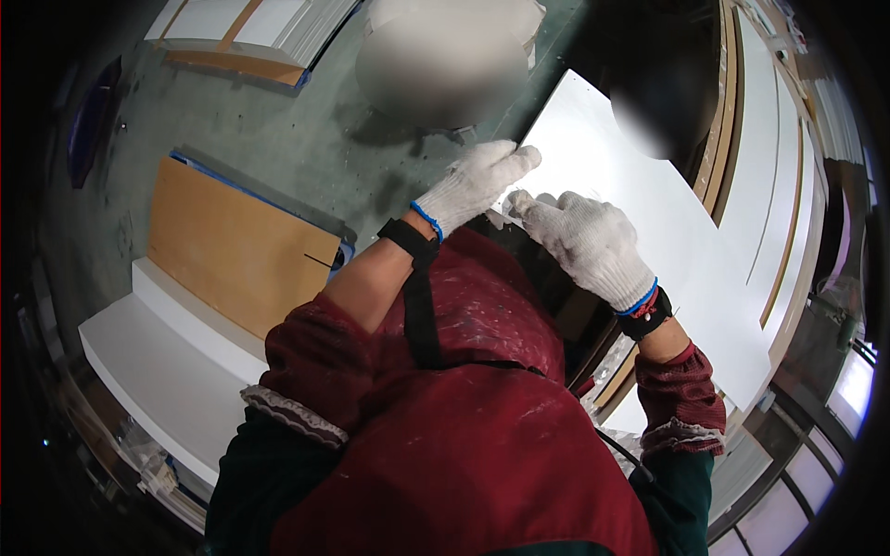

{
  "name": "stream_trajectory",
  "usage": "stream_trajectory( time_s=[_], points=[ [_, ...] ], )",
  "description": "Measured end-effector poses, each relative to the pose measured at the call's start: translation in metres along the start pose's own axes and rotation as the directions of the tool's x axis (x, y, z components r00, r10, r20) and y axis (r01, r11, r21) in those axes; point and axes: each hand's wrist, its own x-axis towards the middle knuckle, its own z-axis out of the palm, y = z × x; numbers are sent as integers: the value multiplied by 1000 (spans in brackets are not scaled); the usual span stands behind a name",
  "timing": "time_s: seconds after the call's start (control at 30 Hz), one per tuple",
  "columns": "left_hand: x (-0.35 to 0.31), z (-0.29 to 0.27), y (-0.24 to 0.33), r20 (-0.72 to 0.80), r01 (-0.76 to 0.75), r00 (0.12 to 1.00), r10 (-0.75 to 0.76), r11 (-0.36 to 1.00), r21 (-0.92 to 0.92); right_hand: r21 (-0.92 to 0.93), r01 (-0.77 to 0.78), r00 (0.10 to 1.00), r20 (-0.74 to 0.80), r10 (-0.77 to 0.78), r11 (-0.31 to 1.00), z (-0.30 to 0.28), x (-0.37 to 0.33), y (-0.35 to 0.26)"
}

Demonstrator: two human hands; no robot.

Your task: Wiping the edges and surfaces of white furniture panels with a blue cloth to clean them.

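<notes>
Both my hands wear white knit gloves with blue cuffs. A long white panel [681,250] lies in front of me and to the right. At its near left edge is my left hand [480,183], its fingers drawn together and their tips over the panel. Just to its right, my right hand [593,243] is closed above the same end of the panel, index finger and thumb toward the edge. Something small and greyish shows by its fingertips, too unclear to name. Below the hands, a pale scrap [501,221] hangs at the panel's edge.
Stacked white boards with brown strips [786,222] stand along the right. At left, a brown board [236,243] rests by white panels [158,357]. Another bundle of white panels [250,37] lies far left on the grey-green floor [278,130]. A blurred pale shape [440,65] is ahead.
</notes>
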Motion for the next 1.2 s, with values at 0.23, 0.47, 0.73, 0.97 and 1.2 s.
stream_trajectory(
  time_s=[0.23,0.47,0.73,0.97,1.2],
  points=[
    [2,-11,9,269,300,939,-215,893,-335,-36,48,999,13,-48,998,0,15,-5],
    [9,-24,21,420,420,865,-274,854,-308,32,10,999,-47,-8,999,8,12,-4],
    [14,-27,8,430,421,864,-261,844,-333,218,21,995,-101,1,976,12,23,-15],
    [13,-25,6,487,401,847,-212,856,-325,371,-79,984,-117,131,925,5,-28,17],
    [18,-23,-9,438,304,886,-151,903,-304,371,-67,993,-65,98,926,-1,-14,0]
  ],
)
